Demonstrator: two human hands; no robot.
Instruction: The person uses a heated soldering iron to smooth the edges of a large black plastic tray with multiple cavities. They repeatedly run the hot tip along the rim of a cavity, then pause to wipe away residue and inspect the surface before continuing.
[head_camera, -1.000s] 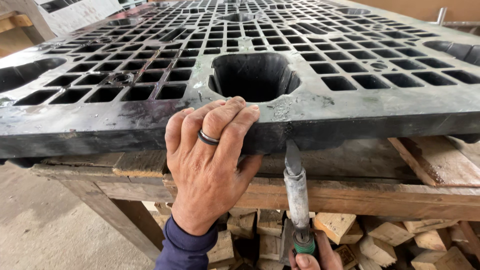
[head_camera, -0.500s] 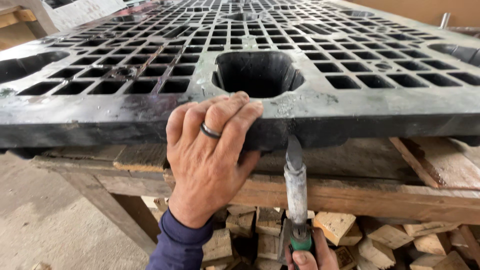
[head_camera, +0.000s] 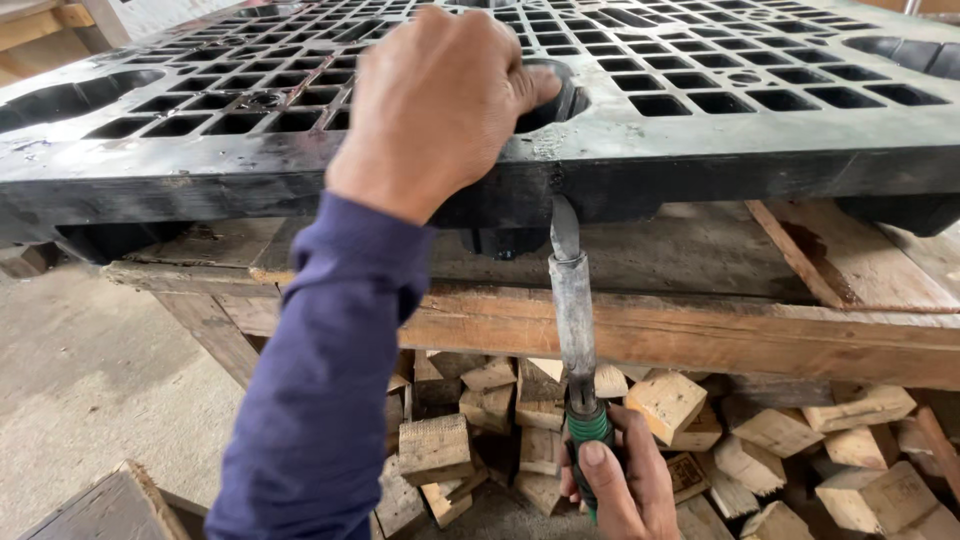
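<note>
gripping the black plastic pallet (head_camera: 700, 110) at its round opening, the left hand (head_camera: 435, 100) curls over the near rim. right hand (head_camera: 620, 485) is closed on a green-handled iron tool (head_camera: 575, 320), tip against the pallet's front edge. pallet lies flat on a wooden bench (head_camera: 700, 330); judged stiff, heavy, slick-faced; openings give best purchase. wood blocks (head_camera: 440, 450) crowd the space below.

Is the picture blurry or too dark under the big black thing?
Head view: sharp, soft even daylight; the black plastic grid pallet shows dull sheen, no harsh glare; deep shadow sits beneath it above the wooden bench; the left hand and metal-tipped tool stay clear.
</note>
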